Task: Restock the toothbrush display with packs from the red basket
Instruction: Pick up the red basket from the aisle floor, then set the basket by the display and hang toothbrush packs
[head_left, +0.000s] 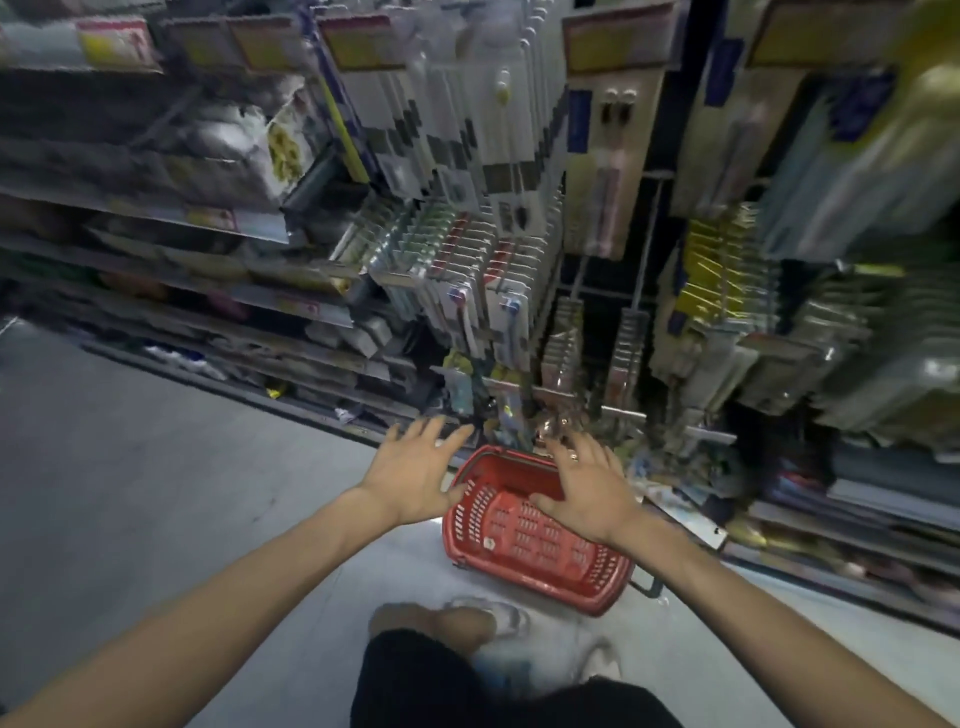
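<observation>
A person's dark shorts (441, 686) and a pale shoe (501, 618) fill the bottom of the blurred head view, with both bare forearms stretched forward and down. Beyond them rises the toothbrush display (467, 270), with rows of carded packs hanging thick on pegs, flanked on the left by shelves (156, 218) of bagged goods. On the grey floor (130, 493) at the foot of the display sits the red basket (530, 545), set at an angle to the racks. Its slotted bottom is bare wherever it shows. No packs can be seen in it, though the right hand (589, 493) covers part of its far end. The left hand (415, 470) hangs just beside the basket's left rim. Neither hand plainly touches the basket.

The step in hand looks like a reach down toward the basket. With no stock showing inside, the restocking seems near its end, or the basket itself is the target. The next move calls for lowering both hands to the rim and closing on it, or checking the covered corner for a last pack.

The left fingers (434, 428) are straight and fanned wide, holding nothing. The right fingers (582, 449) are likewise spread and empty, with a ring (573, 456) on one of them.
</observation>
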